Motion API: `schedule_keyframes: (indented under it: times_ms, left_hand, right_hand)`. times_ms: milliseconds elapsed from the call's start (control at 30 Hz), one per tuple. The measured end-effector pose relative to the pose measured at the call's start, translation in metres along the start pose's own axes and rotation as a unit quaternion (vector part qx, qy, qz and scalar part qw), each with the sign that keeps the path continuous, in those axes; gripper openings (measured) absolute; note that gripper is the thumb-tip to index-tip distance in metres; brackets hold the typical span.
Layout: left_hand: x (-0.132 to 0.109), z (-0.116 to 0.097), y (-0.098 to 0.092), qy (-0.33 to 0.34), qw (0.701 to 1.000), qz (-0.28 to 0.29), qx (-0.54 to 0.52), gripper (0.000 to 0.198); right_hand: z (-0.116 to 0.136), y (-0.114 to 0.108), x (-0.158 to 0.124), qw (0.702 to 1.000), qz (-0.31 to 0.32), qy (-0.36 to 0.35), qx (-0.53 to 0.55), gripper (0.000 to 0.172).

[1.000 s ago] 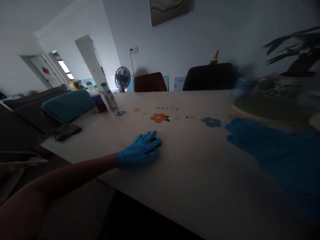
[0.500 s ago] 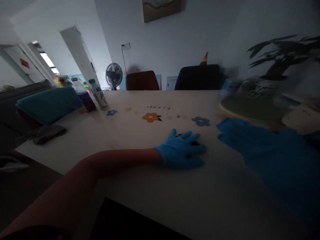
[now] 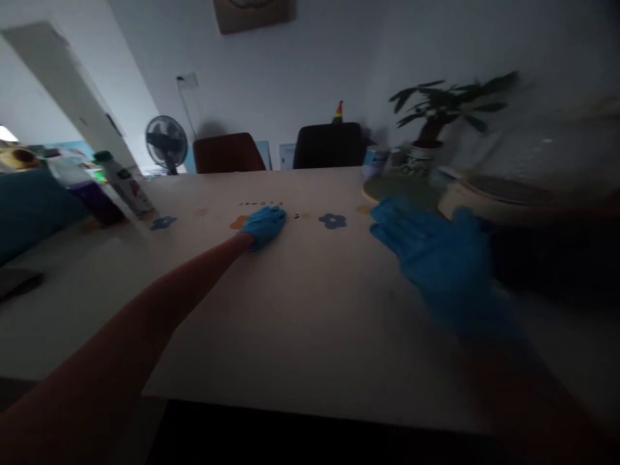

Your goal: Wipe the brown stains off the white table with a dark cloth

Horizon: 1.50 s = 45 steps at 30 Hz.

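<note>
Tabletop (image 3: 300, 310): pale and broad, spreading from the near edge to the far chairs, under the left hand, with the right hand in front of its right side.
Right hand (image 3: 440, 265): near right, blue-gloved and blurred, fingers stretched out, nothing visible in its grasp; contact with the tabletop, can't tell!
Left hand (image 3: 264, 226): out toward the far middle, palm down beside the orange flower (image 3: 238, 223); anything tucked beneath it, can't tell.
Step in hand: looks like the left hand working over that printed middle.
Next move: calls, I'd judge, for a level palm and steady contact.
Green mat (image 3: 387, 188): far right, just beyond the right fingertips.
Chairs (image 3: 230, 155): farthest, behind the tabletop.
</note>
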<state>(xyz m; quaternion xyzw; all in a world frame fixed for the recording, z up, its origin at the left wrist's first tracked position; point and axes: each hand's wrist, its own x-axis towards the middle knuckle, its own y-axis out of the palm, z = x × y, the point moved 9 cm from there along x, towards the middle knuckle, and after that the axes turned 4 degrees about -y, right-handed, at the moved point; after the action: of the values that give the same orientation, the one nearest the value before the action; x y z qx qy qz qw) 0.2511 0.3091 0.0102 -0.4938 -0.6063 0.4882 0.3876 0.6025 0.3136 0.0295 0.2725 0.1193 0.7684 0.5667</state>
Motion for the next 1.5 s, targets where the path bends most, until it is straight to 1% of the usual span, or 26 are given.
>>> schedule_keyframes:
  times_ms: [67, 100, 167, 267, 433, 533, 633, 700, 800, 867, 1000, 1133, 1200, 1333, 1367, 1433, 1500]
  left_hand:
    - [-0.008, 0.008, 0.002, -0.005, 1.000, 0.000, -0.007, 0.057]
    - [-0.010, 0.012, 0.003, -0.010, 1.000, -0.002, -0.010, 0.057]
    - [-0.013, 0.017, 0.002, -0.021, 1.000, -0.008, -0.017, 0.054]
    - [-0.012, 0.022, -0.004, -0.035, 0.999, -0.013, -0.030, 0.049]
    - [-0.011, 0.030, -0.013, -0.045, 0.997, -0.006, -0.055, 0.053]
    - [-0.013, 0.032, -0.015, -0.041, 0.998, 0.001, -0.044, 0.051]
    - [-0.014, 0.032, -0.013, -0.040, 0.999, 0.001, -0.025, 0.045]
    - [-0.013, 0.030, -0.011, -0.040, 0.999, -0.005, -0.018, 0.041]
    - [-0.011, 0.029, -0.010, -0.042, 0.999, -0.022, -0.009, 0.035]
    - [-0.009, 0.030, -0.010, -0.046, 0.999, -0.029, 0.000, 0.034]
    - [-0.003, 0.038, -0.016, -0.052, 0.998, -0.035, 0.015, 0.035]
    - [0.006, 0.051, -0.021, -0.067, 0.997, -0.031, 0.037, 0.038]
    - [0.011, 0.056, -0.022, -0.080, 0.995, -0.028, 0.051, 0.041]
    - [0.020, 0.058, -0.023, -0.092, 0.993, -0.020, 0.068, 0.048]
    - [0.022, 0.059, -0.023, -0.093, 0.993, -0.018, 0.071, 0.050]
    - [0.026, 0.062, -0.024, -0.095, 0.992, -0.016, 0.076, 0.054]
    - [0.028, 0.068, -0.027, -0.104, 0.991, -0.018, 0.083, 0.055]
  right_hand:
    - [0.008, -0.002, 0.002, 0.999, -0.039, -0.006, 0.004, 0.067]
    - [0.010, -0.004, 0.002, 0.998, -0.057, -0.008, 0.013, 0.069]
    - [0.014, -0.006, 0.002, 0.996, -0.079, -0.007, 0.037, 0.066]
    - [0.015, -0.005, 0.001, 0.995, -0.078, 0.001, 0.058, 0.058]
    - [0.013, -0.007, 0.001, 0.995, -0.086, -0.004, 0.048, 0.064]
    - [0.011, -0.006, 0.003, 0.996, -0.077, -0.003, 0.052, 0.063]
    - [0.007, -0.008, 0.005, 0.995, -0.081, 0.013, 0.063, 0.063]
    - [0.007, -0.011, 0.006, 0.994, -0.084, 0.018, 0.068, 0.062]
    - [0.007, -0.011, 0.007, 0.995, -0.069, 0.012, 0.067, 0.055]
    - [0.006, -0.012, 0.008, 0.996, -0.063, 0.008, 0.058, 0.055]
    - [0.003, -0.014, 0.007, 0.997, -0.068, 0.007, 0.041, 0.061]
    - [0.004, -0.009, 0.005, 0.997, -0.040, 0.020, 0.063, 0.054]
    - [0.005, -0.006, 0.003, 0.997, -0.030, 0.029, 0.061, 0.053]
    - [0.007, -0.002, 0.001, 0.998, -0.044, 0.041, 0.023, 0.062]
    - [0.006, -0.002, 0.001, 0.998, -0.046, 0.046, 0.018, 0.061]
    - [0.003, -0.001, 0.003, 0.998, -0.043, 0.052, 0.018, 0.052]
    - [0.000, -0.002, 0.006, 0.998, -0.037, 0.043, 0.020, 0.045]
